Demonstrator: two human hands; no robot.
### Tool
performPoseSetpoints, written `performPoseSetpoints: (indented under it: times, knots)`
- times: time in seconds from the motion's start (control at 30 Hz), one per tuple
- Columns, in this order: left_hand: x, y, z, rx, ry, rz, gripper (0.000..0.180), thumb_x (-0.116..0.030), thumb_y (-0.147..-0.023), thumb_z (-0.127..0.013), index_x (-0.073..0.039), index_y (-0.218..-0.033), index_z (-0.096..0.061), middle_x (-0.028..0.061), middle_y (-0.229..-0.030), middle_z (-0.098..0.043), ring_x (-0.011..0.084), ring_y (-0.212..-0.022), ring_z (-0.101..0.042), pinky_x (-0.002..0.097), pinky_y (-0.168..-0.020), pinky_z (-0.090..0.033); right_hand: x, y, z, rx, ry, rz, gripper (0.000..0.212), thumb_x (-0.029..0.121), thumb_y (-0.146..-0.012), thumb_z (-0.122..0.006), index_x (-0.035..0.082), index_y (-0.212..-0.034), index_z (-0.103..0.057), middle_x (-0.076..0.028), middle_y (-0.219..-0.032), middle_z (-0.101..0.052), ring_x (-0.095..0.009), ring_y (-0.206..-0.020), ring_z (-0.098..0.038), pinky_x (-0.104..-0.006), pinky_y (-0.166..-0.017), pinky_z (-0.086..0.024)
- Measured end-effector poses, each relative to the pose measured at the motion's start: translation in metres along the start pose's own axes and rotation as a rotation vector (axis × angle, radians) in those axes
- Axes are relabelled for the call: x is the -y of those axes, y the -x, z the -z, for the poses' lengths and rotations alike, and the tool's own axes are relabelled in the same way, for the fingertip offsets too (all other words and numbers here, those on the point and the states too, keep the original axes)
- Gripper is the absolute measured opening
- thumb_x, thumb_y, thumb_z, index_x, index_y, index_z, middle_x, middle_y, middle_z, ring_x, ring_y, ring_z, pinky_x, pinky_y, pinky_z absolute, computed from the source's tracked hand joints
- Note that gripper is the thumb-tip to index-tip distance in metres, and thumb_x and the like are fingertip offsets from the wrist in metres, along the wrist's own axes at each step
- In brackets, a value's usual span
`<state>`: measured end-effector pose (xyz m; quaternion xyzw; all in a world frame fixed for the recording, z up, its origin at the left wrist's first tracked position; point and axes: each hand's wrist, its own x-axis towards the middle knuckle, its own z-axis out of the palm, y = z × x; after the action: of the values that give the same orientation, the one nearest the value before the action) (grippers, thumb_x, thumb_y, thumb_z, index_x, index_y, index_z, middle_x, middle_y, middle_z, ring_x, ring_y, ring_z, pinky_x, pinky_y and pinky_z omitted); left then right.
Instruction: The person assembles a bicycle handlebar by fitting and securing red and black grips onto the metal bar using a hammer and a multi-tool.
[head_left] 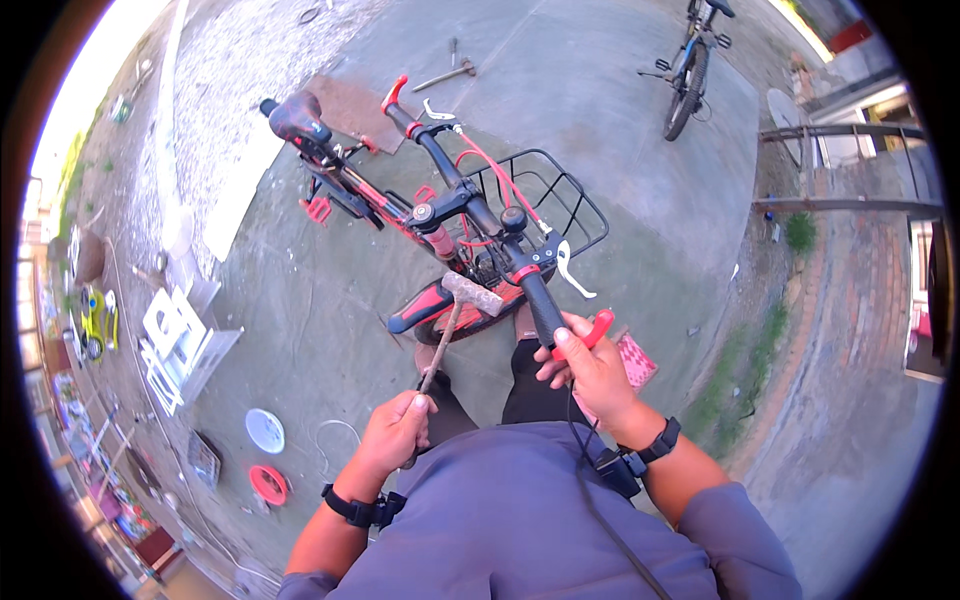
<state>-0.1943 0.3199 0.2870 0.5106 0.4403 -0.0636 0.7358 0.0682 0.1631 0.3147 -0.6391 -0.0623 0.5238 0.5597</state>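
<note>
My left hand (398, 430) is closed round the thin handle of a hammer (470, 293). Its worn, rusty head is raised beside the front wheel and the red-and-black mudguard (420, 306). With my right hand (592, 372) I grip the red bar end (598, 328) at the near tip of the black handlebar grip (541, 305). The bicycle (375, 200) stands in front of me, its saddle pointing to the far left. On its handlebar sit a white brake lever (566, 268), a round black bell (514, 218) and a black wire basket (590, 205).
Another hammer (445, 76) lies on the concrete beyond the bicycle. A second bicycle (690, 75) stands at the far right. To the left are a white plastic stool (175, 330), a white basin (265, 431) and a red basin (268, 485). A metal frame (850, 204) stands right.
</note>
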Motion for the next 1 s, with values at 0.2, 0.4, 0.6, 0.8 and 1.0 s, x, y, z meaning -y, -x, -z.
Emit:
performPoseSetpoints:
  times: [0.2, 0.4, 0.6, 0.8, 1.0]
  knots:
    - [-0.028, -0.004, 0.06, 0.126, -0.314, -0.043, 0.036, -0.035, -0.107, -0.048, -0.004, -0.095, -0.062, -0.0012, -0.068, -0.052, 0.0076, -0.059, -0.052, 0.0259, -0.056, -0.047, -0.008, -0.001, -0.026, -0.292, -0.052, 0.109, 0.042, 0.026, -0.098, -0.05, -0.003, -0.127, -0.056, -0.006, -0.081, -0.065, -0.011, -0.063, -0.062, -0.0258, -0.056, -0.049]
    - [-0.035, -0.014, 0.064, 0.197, -0.412, -0.024, 0.035, -0.033, -0.107, -0.046, -0.003, -0.097, -0.061, -0.0021, -0.064, -0.05, 0.0072, -0.057, -0.051, 0.0255, -0.056, -0.048, -0.01, 0.003, -0.029, -0.345, -0.018, 0.13, 0.044, 0.031, -0.101, -0.05, -0.004, -0.126, -0.058, -0.007, -0.079, -0.066, -0.012, -0.062, -0.062, -0.026, -0.055, -0.049]
    - [-0.031, -0.027, 0.046, 0.239, -0.281, -0.041, 0.036, -0.033, -0.108, -0.045, -0.003, -0.095, -0.059, -0.0007, -0.063, -0.05, 0.0077, -0.055, -0.051, 0.0255, -0.054, -0.046, -0.032, 0.003, -0.02, -0.265, -0.064, 0.222, 0.08, 0.068, -0.101, -0.031, -0.002, -0.137, -0.047, -0.01, -0.089, -0.068, -0.013, -0.064, -0.066, -0.023, -0.056, -0.049]
    - [-0.035, -0.039, 0.027, 0.258, -0.379, -0.109, 0.034, -0.032, -0.107, -0.049, -0.003, -0.093, -0.059, -0.0003, -0.063, -0.049, 0.0086, -0.055, -0.049, 0.0284, -0.051, -0.044, -0.037, 0.007, -0.024, -0.284, -0.185, 0.212, 0.079, 0.065, -0.103, -0.024, -0.002, -0.137, -0.05, -0.01, -0.09, -0.068, -0.012, -0.067, -0.064, -0.0232, -0.06, -0.049]
    - [-0.036, -0.039, 0.023, 0.231, -0.366, -0.141, 0.033, -0.031, -0.106, -0.05, -0.003, -0.092, -0.059, -0.0007, -0.062, -0.05, 0.0078, -0.055, -0.051, 0.0289, -0.051, -0.043, -0.035, 0.007, -0.027, -0.31, -0.183, 0.228, 0.081, 0.068, -0.101, -0.025, -0.002, -0.134, -0.051, -0.01, -0.089, -0.068, -0.012, -0.067, -0.064, -0.0236, -0.059, -0.049]
